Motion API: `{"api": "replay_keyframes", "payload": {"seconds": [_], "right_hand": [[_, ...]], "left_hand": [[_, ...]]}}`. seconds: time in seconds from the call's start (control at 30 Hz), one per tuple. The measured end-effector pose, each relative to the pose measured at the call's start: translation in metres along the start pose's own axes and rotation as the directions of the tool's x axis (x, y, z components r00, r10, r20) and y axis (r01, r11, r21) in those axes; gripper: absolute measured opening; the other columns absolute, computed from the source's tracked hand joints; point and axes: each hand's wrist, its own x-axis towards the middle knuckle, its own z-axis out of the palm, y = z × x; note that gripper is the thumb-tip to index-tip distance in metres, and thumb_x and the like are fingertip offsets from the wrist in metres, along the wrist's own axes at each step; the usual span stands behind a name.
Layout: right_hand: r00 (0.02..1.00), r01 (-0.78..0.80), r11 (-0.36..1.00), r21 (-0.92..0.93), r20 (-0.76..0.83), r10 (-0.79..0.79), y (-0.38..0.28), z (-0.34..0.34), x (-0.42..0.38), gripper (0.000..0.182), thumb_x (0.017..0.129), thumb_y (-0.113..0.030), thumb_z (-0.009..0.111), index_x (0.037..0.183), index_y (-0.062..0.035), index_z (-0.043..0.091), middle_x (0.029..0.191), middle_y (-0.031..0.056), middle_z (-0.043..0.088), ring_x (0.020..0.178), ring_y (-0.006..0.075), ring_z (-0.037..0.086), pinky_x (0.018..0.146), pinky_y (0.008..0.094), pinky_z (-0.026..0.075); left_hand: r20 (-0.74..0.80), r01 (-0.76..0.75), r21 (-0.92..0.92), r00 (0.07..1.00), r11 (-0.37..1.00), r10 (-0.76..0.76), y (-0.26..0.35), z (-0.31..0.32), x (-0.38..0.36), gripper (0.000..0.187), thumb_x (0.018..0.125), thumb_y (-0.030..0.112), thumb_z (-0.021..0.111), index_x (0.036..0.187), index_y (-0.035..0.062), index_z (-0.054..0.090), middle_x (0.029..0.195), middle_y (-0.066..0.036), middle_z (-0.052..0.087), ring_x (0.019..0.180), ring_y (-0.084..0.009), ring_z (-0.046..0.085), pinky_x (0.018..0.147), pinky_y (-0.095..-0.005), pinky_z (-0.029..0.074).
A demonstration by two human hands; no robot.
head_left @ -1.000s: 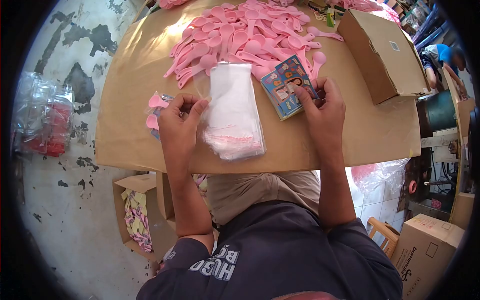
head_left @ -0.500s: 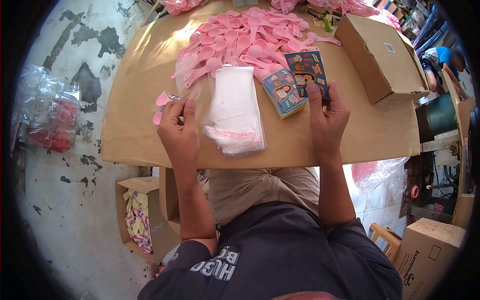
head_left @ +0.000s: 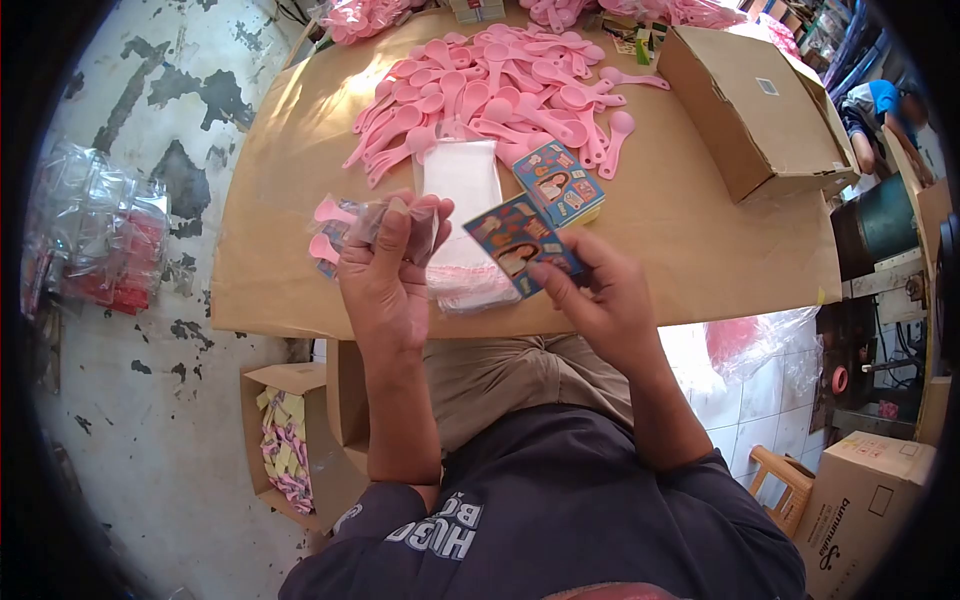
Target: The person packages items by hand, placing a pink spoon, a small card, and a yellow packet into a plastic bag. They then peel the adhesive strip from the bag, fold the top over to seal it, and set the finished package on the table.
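Left hand (head_left: 385,285) grips clear plastic bag (head_left: 419,240) | right hand (head_left: 606,292) pinches printed card (head_left: 512,240), near right | likely light; card stiffish, bag slippery: hold edges

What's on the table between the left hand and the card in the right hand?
In the head view, a stack of clear plastic bags shows there.

The person wears a dark, nearly black T-shirt (head_left: 600,505) with short, loose sleeves (head_left: 712,488). Pale block letters (head_left: 435,535) run in two rows across the left part of the chest, and a small pale mark (head_left: 347,516) sits on the left sleeve. The trousers (head_left: 530,380) are khaki-brown, creased and gathered at the front. The left hand (head_left: 388,265) and right hand (head_left: 605,300) are bare.
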Motion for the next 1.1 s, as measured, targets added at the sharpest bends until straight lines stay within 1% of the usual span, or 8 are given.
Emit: {"api": "replay_keyframes", "payload": {"seconds": [0.17, 0.27, 0.4, 0.47, 0.57, 0.7, 0.77, 1.1], "right_hand": [[0.980, -0.195, 0.956, 0.217, 0.088, 0.180, -0.009, 0.003, -0.001, 0.019, 0.098, -0.014, 0.071, 0.110, 0.0008, 0.066, 0.082, 0.0012, 0.066, 0.069, 0.0042, 0.057, 0.062, 0.0229, 0.048], [0.988, -0.155, 0.929, 0.335, 0.046, 0.148, -0.003, 0.009, 0.001, 0.019, 0.099, -0.015, 0.070, 0.109, 0.0008, 0.066, 0.082, 0.0001, 0.065, 0.068, 0.0049, 0.059, 0.062, 0.0226, 0.049], [0.986, -0.168, 0.922, 0.347, 0.042, 0.164, -0.004, 0.013, 0.002, 0.017, 0.100, -0.014, 0.069, 0.108, 0.0006, 0.066, 0.081, -0.0004, 0.065, 0.066, 0.0054, 0.059, 0.061, 0.0230, 0.049], [0.969, -0.201, 0.974, 0.101, 0.168, 0.182, -0.005, 0.009, 0.002, 0.017, 0.100, -0.015, 0.070, 0.108, 0.0001, 0.066, 0.081, -0.0007, 0.065, 0.068, 0.0054, 0.061, 0.061, 0.0226, 0.049], [0.930, -0.240, 0.964, 0.111, 0.312, 0.195, -0.004, 0.001, 0.004, 0.019, 0.099, -0.015, 0.070, 0.110, -0.0002, 0.066, 0.082, -0.0008, 0.065, 0.069, 0.0056, 0.062, 0.062, 0.0229, 0.051], [0.933, -0.324, 0.899, 0.294, 0.258, 0.251, -0.008, -0.001, 0.005, 0.019, 0.099, -0.012, 0.069, 0.113, 0.0006, 0.065, 0.086, 0.0007, 0.067, 0.073, 0.0068, 0.065, 0.066, 0.0233, 0.055], [0.983, -0.173, 0.902, 0.395, 0.123, 0.134, -0.005, 0.003, 0.006, 0.019, 0.100, -0.008, 0.067, 0.116, 0.0018, 0.063, 0.093, 0.0034, 0.069, 0.078, 0.0085, 0.067, 0.071, 0.0239, 0.057], [0.997, -0.076, 0.878, 0.473, 0.042, 0.064, -0.010, 0.009, 0.006, 0.017, 0.100, -0.006, 0.067, 0.114, 0.0026, 0.062, 0.095, 0.0064, 0.071, 0.081, 0.0099, 0.069, 0.072, 0.0249, 0.057]], "left_hand": [[0.081, 0.100, -0.093, 0.992, 0.991, -0.093, -0.004, 0.034, -0.006, 0.034, 0.104, 0.010, 0.058, 0.135, -0.0034, 0.056, 0.132, -0.024, 0.064, 0.120, -0.0289, 0.066, 0.103, -0.0406, 0.055], [0.081, 0.147, -0.113, 0.987, 0.983, -0.138, -0.009, 0.039, -0.011, 0.036, 0.104, 0.009, 0.056, 0.138, -0.0042, 0.054, 0.136, -0.025, 0.062, 0.123, -0.0283, 0.064, 0.105, -0.0408, 0.053], [0.098, 0.159, -0.126, 0.984, 0.979, -0.147, -0.011, 0.037, -0.010, 0.037, 0.103, 0.008, 0.058, 0.138, -0.0051, 0.053, 0.134, -0.023, 0.063, 0.120, -0.0262, 0.065, 0.102, -0.0393, 0.054], [0.099, 0.158, -0.113, 0.984, 0.981, -0.147, -0.011, 0.039, -0.012, 0.036, 0.103, 0.008, 0.058, 0.137, -0.0056, 0.054, 0.133, -0.023, 0.064, 0.118, -0.0251, 0.067, 0.100, -0.0383, 0.056], [0.108, 0.189, -0.046, 0.977, 0.981, -0.183, -0.010, 0.047, -0.016, 0.033, 0.102, 0.007, 0.060, 0.132, -0.0068, 0.058, 0.126, -0.021, 0.068, 0.109, -0.0229, 0.070, 0.091, -0.0348, 0.059], [0.172, 0.205, 0.032, 0.963, 0.978, -0.207, -0.019, 0.044, -0.019, 0.030, 0.102, 0.011, 0.062, 0.128, -0.0039, 0.062, 0.125, -0.022, 0.069, 0.107, -0.0261, 0.072, 0.090, -0.0376, 0.061], [0.172, 0.178, 0.024, 0.969, 0.984, -0.179, -0.021, 0.045, -0.020, 0.029, 0.102, 0.012, 0.062, 0.127, -0.0034, 0.063, 0.125, -0.021, 0.069, 0.103, -0.0244, 0.073, 0.086, -0.0363, 0.061], [0.161, 0.117, -0.005, 0.980, 0.993, -0.115, -0.029, 0.058, -0.031, 0.033, 0.102, 0.011, 0.062, 0.132, -0.0018, 0.060, 0.133, -0.019, 0.066, 0.106, -0.0178, 0.068, 0.081, -0.0318, 0.057]]}}
